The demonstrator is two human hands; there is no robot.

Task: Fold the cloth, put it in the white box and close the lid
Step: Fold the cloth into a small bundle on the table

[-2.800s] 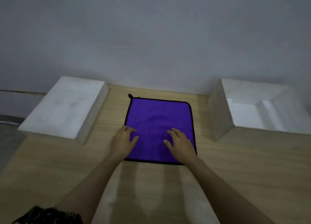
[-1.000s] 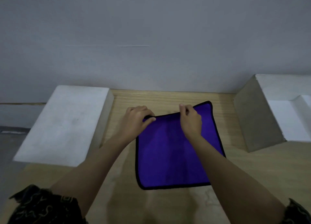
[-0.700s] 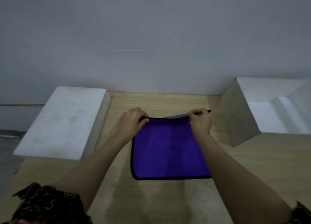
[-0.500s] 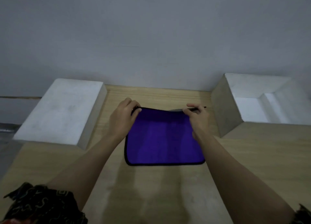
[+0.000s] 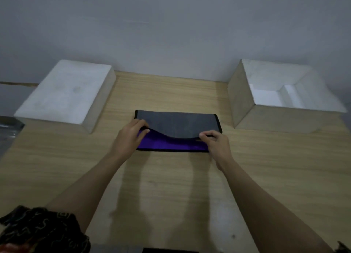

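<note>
The cloth (image 5: 176,124), purple on one face and grey on the other with a black hem, lies in the middle of the wooden table (image 5: 171,186), doubled over so the grey side faces up. A purple strip shows along its near edge. My left hand (image 5: 131,136) pinches the folded-over edge at its left corner. My right hand (image 5: 216,142) pinches the same edge at the right corner. The open white box (image 5: 245,104) stands to the right of the cloth. Its white lid (image 5: 66,93) lies to the left.
A grey wall runs right behind the table. The lid overhangs the table's left edge, where a dark surface lies lower down. Patterned dark sleeves show at the bottom corners.
Both hands took the cloth's far edge and drew it toward me over the purple face, so the grey underside now lies on top and the cloth is half as deep.
</note>
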